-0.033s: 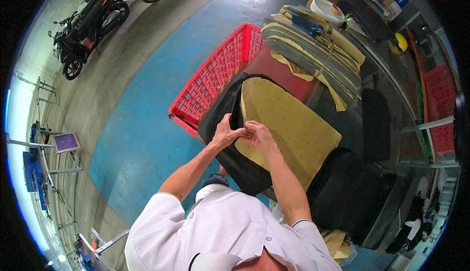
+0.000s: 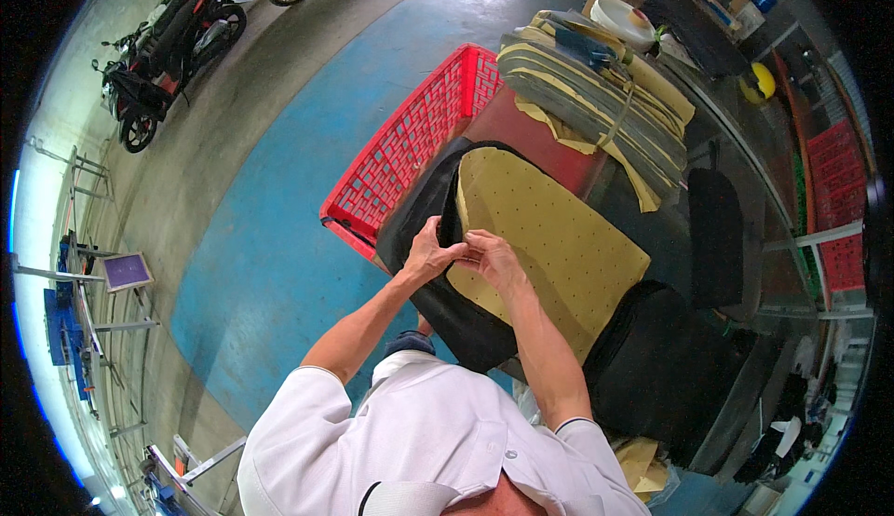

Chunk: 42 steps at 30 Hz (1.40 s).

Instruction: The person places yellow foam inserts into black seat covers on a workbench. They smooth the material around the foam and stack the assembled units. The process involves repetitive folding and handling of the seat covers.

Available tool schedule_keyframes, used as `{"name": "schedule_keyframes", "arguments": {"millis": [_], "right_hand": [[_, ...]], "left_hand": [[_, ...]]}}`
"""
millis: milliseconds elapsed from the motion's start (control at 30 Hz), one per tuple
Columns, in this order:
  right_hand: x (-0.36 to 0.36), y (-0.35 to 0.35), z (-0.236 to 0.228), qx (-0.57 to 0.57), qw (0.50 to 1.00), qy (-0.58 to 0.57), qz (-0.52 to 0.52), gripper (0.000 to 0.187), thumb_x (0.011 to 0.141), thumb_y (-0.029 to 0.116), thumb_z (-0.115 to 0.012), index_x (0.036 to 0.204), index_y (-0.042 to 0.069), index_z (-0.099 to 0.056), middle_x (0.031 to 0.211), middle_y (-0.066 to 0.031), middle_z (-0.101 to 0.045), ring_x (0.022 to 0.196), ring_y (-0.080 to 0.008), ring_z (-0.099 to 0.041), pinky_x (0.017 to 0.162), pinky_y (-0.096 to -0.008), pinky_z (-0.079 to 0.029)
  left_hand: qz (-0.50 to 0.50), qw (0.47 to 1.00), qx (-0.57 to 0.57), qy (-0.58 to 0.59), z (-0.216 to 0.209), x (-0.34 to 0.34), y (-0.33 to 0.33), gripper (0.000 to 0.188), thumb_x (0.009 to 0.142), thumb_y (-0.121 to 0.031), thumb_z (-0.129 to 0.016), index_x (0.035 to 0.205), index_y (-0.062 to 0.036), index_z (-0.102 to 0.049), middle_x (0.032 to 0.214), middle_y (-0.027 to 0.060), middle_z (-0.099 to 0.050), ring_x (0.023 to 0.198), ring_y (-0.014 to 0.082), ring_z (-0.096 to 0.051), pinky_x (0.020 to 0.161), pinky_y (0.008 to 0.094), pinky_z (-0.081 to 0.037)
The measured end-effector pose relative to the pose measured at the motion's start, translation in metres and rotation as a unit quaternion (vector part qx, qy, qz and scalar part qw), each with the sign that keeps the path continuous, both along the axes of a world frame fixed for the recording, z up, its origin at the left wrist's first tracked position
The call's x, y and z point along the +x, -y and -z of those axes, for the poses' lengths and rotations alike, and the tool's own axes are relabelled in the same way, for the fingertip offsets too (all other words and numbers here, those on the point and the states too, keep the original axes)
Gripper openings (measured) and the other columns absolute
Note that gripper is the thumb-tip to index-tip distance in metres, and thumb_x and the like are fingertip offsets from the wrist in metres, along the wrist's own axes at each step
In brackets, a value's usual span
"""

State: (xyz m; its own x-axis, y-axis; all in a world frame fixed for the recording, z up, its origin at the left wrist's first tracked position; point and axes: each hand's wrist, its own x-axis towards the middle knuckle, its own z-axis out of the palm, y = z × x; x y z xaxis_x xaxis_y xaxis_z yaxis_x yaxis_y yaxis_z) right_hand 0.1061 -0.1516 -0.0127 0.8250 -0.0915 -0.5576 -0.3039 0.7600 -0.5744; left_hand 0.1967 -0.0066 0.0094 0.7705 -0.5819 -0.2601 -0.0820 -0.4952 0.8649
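Note:
A yellow sheet [image 2: 549, 237] with rows of small dark dots lies on the work surface before me, tops of soft black sheets [image 2: 484, 334] showing along its left and lower sides. My left hand [image 2: 430, 255] is closed at the sheets' left edge, pinching a black sheet. From the right, my right hand [image 2: 491, 257] reaches across the yellow sheet, its curled fingers meeting my left thumb at the same black edge. What lies between the fingertips is partly hidden.
Beyond the sheets stand a red plastic basket [image 2: 400, 148] and a tied bundle of grey and yellow strips [image 2: 596, 97]. A white bowl [image 2: 622, 22] sits behind it. More black material [image 2: 661, 367] is piled on the right. Motorbikes [image 2: 168, 50] stand far left.

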Motion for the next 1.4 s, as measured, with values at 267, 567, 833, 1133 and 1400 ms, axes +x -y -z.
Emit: {"name": "schedule_keyframes", "arguments": {"millis": [267,567,833,1133,1400], "right_hand": [[-0.005,-0.003,-0.010,-0.189,0.980,-0.018,0.061,0.010,0.089,0.016,-0.056,0.093,0.008,-0.059,0.081,0.0002,-0.061,0.074,-0.0119,-0.060,0.067,-0.0305,-0.052],[-0.067,-0.003,-0.080,-0.003,0.973,0.112,0.201,0.009,0.092,0.018,-0.056,0.093,0.009,-0.056,0.086,-0.0009,-0.059,0.078,-0.0107,-0.059,0.072,-0.0290,-0.051],[-0.105,-0.012,-0.152,0.032,0.945,0.226,0.235,0.011,0.093,0.018,-0.056,0.093,0.007,-0.057,0.085,0.0011,-0.059,0.078,-0.0088,-0.057,0.071,-0.0265,-0.049],[-0.145,0.001,-0.203,-0.172,0.911,0.247,0.282,0.014,0.093,0.020,-0.056,0.086,0.009,-0.054,0.076,0.0068,-0.047,0.074,-0.0025,-0.042,0.067,-0.0197,-0.036],[-0.154,-0.005,-0.222,-0.222,0.850,0.318,0.358,0.013,0.088,0.016,-0.057,0.079,0.007,-0.055,0.066,0.0035,-0.052,0.061,-0.0075,-0.046,0.054,-0.0258,-0.039]], "left_hand": [[-0.143,0.972,0.035,0.182,0.003,-0.008,0.000,0.081,0.073,-0.030,-0.073,0.133,0.0082,-0.033,0.127,0.0281,-0.046,0.123,0.0392,-0.042,0.105,0.0419,-0.033],[0.008,0.943,-0.196,-0.269,-0.010,-0.057,0.004,0.083,0.077,-0.022,-0.074,0.141,-0.0018,-0.025,0.132,0.0143,-0.045,0.123,0.0206,-0.044,0.099,0.0318,-0.039],[0.327,0.937,-0.029,-0.119,0.006,-0.120,0.022,0.055,0.079,-0.027,-0.070,0.126,-0.0057,-0.049,0.124,0.0122,-0.050,0.118,0.0262,-0.045,0.101,0.0384,-0.036],[0.594,0.737,-0.158,0.280,-0.003,-0.151,0.034,0.038,0.088,-0.027,-0.060,0.118,-0.0054,-0.056,0.119,0.0139,-0.054,0.114,0.0276,-0.049,0.097,0.0427,-0.040],[0.541,0.826,-0.086,0.132,0.000,-0.179,0.076,0.035,0.089,-0.023,-0.060,0.116,-0.0015,-0.057,0.111,0.0135,-0.058,0.104,0.0253,-0.052,0.091,0.0397,-0.043]]}}
